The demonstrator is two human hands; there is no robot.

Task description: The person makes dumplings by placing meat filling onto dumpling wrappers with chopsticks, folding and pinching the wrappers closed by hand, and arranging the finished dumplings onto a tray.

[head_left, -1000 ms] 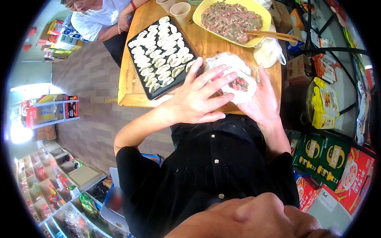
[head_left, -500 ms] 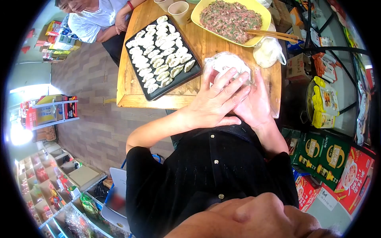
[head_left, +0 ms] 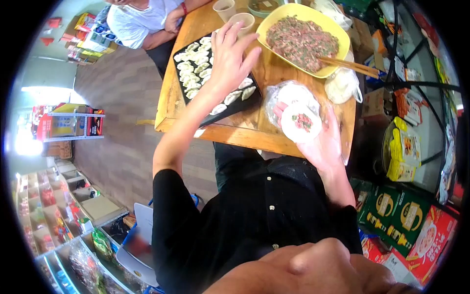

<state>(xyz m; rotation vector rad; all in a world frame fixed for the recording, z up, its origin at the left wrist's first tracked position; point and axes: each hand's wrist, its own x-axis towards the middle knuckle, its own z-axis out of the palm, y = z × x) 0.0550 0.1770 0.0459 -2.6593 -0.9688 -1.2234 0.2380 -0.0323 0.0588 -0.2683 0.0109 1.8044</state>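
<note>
My left hand (head_left: 231,54) is raised over the far right part of the black tray (head_left: 215,119), its fingers apart and their tips at a paper cup (head_left: 248,22). Rows of pale, folded dumplings (head_left: 188,77) lie on that tray, partly hidden by my hand and forearm. On my upturned right hand (head_left: 320,142) rests a round white wrapper (head_left: 290,128) with a small heap of meat filling (head_left: 303,121) at its middle. Just behind it, more white wrappers (head_left: 295,93) sit in clear plastic. The yellow bowl (head_left: 345,45) holds minced meat with green bits.
Chopsticks (head_left: 353,65) lean on the bowl's rim, beside a knotted plastic bag (head_left: 341,87). Another cup (head_left: 224,8) and a glass bowl (head_left: 264,7) stand at the back. Across the wooden table (head_left: 235,133) sits a person (head_left: 142,24). Shelves and boxes flank the right side.
My left hand has moved from over the wrapper, away and leftward to the cup, which uncovers the wrapper and filling on my right hand. The whole view has shifted slightly.
</note>
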